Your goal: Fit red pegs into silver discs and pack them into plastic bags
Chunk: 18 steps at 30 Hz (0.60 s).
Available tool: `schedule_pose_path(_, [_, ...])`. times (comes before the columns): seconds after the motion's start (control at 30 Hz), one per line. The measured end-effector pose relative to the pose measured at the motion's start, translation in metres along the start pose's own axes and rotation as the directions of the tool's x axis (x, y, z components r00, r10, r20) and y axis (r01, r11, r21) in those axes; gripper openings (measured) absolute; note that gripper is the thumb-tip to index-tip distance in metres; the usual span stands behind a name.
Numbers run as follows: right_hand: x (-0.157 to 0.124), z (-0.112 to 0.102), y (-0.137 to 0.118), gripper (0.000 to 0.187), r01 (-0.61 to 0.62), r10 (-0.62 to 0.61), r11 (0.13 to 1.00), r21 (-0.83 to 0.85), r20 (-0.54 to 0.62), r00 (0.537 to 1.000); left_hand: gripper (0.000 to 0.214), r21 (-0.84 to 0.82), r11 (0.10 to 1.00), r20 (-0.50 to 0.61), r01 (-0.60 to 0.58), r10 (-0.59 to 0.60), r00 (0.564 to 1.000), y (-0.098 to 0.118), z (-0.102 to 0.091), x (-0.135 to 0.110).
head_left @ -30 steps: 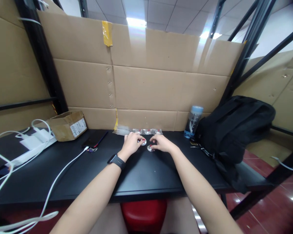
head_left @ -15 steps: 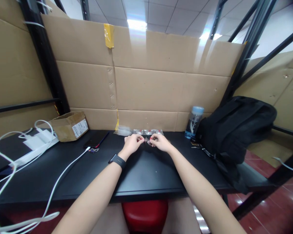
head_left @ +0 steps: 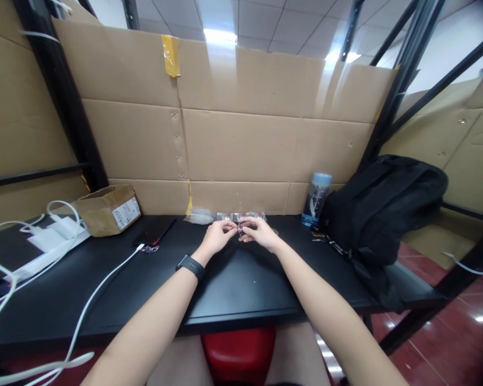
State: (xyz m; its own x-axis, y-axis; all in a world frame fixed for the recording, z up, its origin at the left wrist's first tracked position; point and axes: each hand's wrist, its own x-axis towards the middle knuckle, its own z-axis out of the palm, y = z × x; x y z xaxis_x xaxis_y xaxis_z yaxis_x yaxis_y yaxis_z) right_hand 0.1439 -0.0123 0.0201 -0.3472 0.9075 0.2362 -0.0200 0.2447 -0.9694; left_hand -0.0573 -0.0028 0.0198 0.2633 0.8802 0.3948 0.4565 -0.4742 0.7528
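Observation:
Above the back half of the black desk, my left hand (head_left: pixel 218 236) and my right hand (head_left: pixel 261 234) meet fingertip to fingertip. A small shiny, partly reddish piece (head_left: pixel 239 229) is pinched between them; its kind is too small to make out and the fingers cover much of it. Both hands are closed, thumb against fingers. Just behind them lies a row of clear packets (head_left: pixel 224 216) with red bits inside, partly hidden by my fingers. To their left is a stack of clear plastic bags (head_left: pixel 201 216). A dark watch (head_left: pixel 190 266) is on my left wrist.
A phone (head_left: pixel 148 236) with a white cable, a pen (head_left: pixel 165 231) and an open cardboard box (head_left: pixel 107 211) are at left, beside a white power strip (head_left: pixel 50 249). At right stand a blue-lidded bottle (head_left: pixel 316 199) and a black backpack (head_left: pixel 386 206). Cardboard walls the back.
The view has shifted slightly, so the scene sits a little further left. My right fingers have drawn closer to my left ones and changed their grip around the small piece.

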Motion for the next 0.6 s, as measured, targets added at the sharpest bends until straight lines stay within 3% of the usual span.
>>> schedule_pose_path(0.2, [0.001, 0.002, 0.001, 0.051, 0.047, -0.047, 0.999, -0.009, -0.015, 0.999, 0.021, 0.025, 1.0, 0.024, -0.015, 0.014, 1.0, 0.003, -0.001, 0.002])
schedule_pose_path(0.3, [0.003, -0.004, 0.001, 0.049, 0.044, -0.052, 0.994, -0.095, -0.074, 0.996, 0.022, 0.278, 0.96, -0.011, -0.016, 0.02, 1.0, 0.0, -0.01, 0.003])
schedule_pose_path(0.37, [0.004, -0.012, 0.001, 0.047, 0.04, -0.069, 0.977, -0.211, -0.132, 0.989, 0.023, 0.502, 0.863, -0.114, 0.061, -0.004, 0.993, -0.009, -0.022, 0.003])
schedule_pose_path(0.43, [0.004, -0.022, 0.002, 0.045, 0.041, -0.116, 0.933, -0.358, -0.193, 0.974, 0.023, 0.626, 0.761, -0.2, 0.17, -0.054, 0.978, -0.025, -0.036, 0.002])
schedule_pose_path(0.5, [0.004, -0.032, 0.003, 0.043, 0.037, -0.167, 0.882, -0.469, -0.239, 0.957, 0.022, 0.655, 0.725, -0.185, 0.212, -0.117, 0.976, -0.043, -0.049, 0.002])
schedule_pose_path(0.6, [0.005, -0.04, 0.004, 0.041, 0.039, -0.205, 0.851, -0.524, -0.262, 0.943, 0.027, 0.642, 0.739, -0.096, 0.204, -0.186, 0.978, -0.063, -0.061, 0.004])
